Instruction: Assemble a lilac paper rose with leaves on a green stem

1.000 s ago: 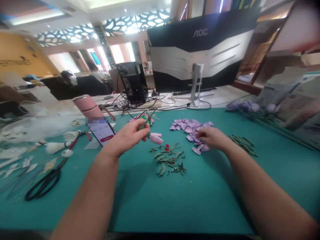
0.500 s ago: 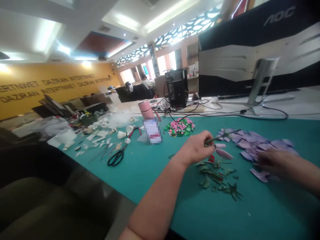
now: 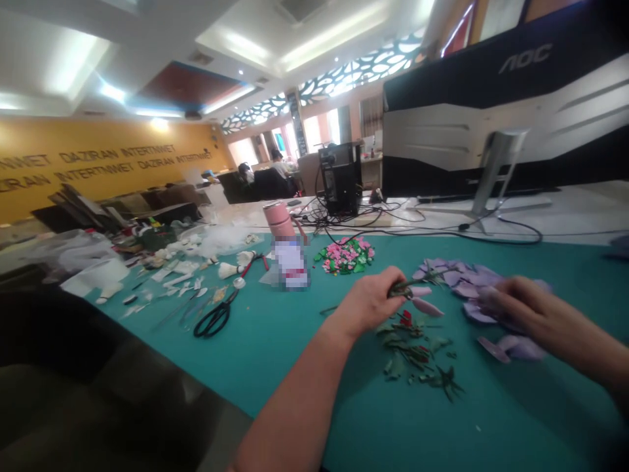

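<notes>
My left hand (image 3: 376, 298) is closed around a green flower stem (image 3: 403, 286). A couple of pale lilac petals (image 3: 426, 305) stick out to the right of that grip. Over on the right, my right hand (image 3: 525, 305) reaches into a heap of lilac petals (image 3: 466, 272), its fingers pinched at a petal (image 3: 486, 296). Some loose petals (image 3: 521, 347) lie below this hand. Beneath my left hand, green leaf and stem pieces (image 3: 417, 354) with bits of red are scattered on the teal mat (image 3: 285, 341).
Pink and green small flowers (image 3: 346, 254) lie beyond my left hand. Black-handled scissors (image 3: 213, 319), shuttlecocks (image 3: 228, 269) and a pink bottle (image 3: 278, 219) stand or lie to the left. Behind the mat are cables, a computer case (image 3: 340, 177) and a monitor (image 3: 491, 124).
My right hand has shifted up and left over the petal heap, its fingers now pinched at a petal. The left hand keeps the stem. The whole view has turned slightly right.
</notes>
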Available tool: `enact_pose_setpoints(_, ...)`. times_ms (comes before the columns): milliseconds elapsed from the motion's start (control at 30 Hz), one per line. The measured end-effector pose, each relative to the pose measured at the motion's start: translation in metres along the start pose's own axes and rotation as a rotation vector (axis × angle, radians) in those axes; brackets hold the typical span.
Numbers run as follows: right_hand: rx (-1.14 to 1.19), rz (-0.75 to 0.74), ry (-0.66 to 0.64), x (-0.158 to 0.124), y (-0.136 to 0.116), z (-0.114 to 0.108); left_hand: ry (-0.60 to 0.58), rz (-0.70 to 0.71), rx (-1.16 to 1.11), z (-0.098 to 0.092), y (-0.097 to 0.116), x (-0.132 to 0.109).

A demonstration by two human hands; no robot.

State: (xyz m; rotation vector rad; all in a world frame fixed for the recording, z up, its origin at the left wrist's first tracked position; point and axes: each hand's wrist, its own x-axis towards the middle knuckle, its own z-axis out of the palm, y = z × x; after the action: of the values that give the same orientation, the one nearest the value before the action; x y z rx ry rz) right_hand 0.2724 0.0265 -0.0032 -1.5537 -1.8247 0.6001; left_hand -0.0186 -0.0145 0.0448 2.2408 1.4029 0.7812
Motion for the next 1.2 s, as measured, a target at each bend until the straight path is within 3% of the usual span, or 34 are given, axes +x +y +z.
enact_pose_setpoints(67, 0.179, 0.037, -0.115, -0.005, -0.016, -0.003, -0.008, -0.002, 0.017, 0.0, 0.0, 0.001)
enact_pose_setpoints(200, 0.312, 0.051, -0.19, -0.008, -0.029, -0.005, -0.009, -0.007, 0.044, 0.0, 0.0, 0.003)
enact_pose_setpoints(567, 0.524, 0.022, -0.206, -0.012, -0.039, 0.001, -0.024, 0.015, 0.073, 0.003, 0.007, 0.005)
enact_pose_setpoints(733, 0.586, 0.062, -0.204, -0.013, -0.044, 0.007, -0.002, 0.074, 0.153, 0.006, 0.009, 0.006)
enact_pose_setpoints(1200, 0.793, 0.162, -0.28, -0.011, -0.043, 0.026, -0.077, 0.175, 0.432, 0.016, 0.005, 0.008)
